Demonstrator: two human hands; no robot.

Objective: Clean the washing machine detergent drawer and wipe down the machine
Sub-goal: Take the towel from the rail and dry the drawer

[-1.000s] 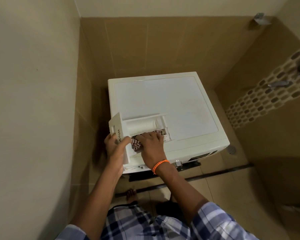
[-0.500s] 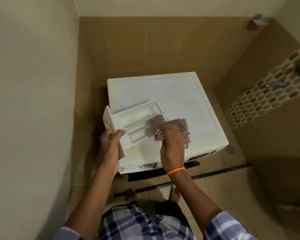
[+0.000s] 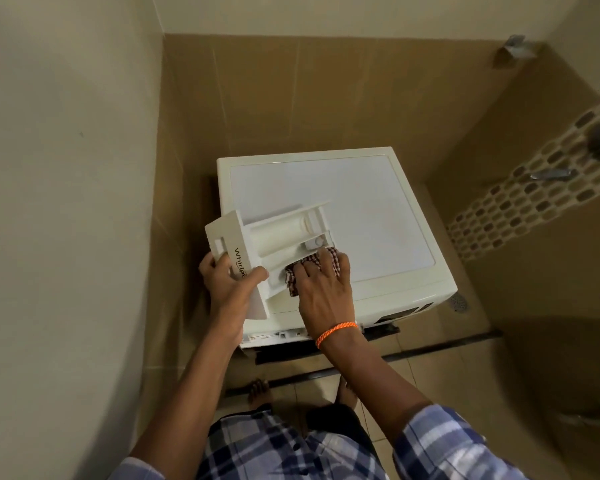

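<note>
Tan-tiled walls close round the washing machine (image 3: 326, 209), whose detergent drawer (image 3: 278, 244) lies pulled out on its top. Left hand (image 3: 227, 285) grips the drawer's front panel; right hand (image 3: 321, 289) presses a checked cloth (image 3: 303, 268) into a compartment, fingers spread. Drawer-wiping is under way; next likely needs reaching the remaining compartments.

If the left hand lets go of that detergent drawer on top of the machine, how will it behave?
The detergent drawer looks like thin moulded plastic, so probably stiff and light. Gripped by the left hand, its front panel overhangs the washing machine, so it may tip or slide on the smooth top.
</note>
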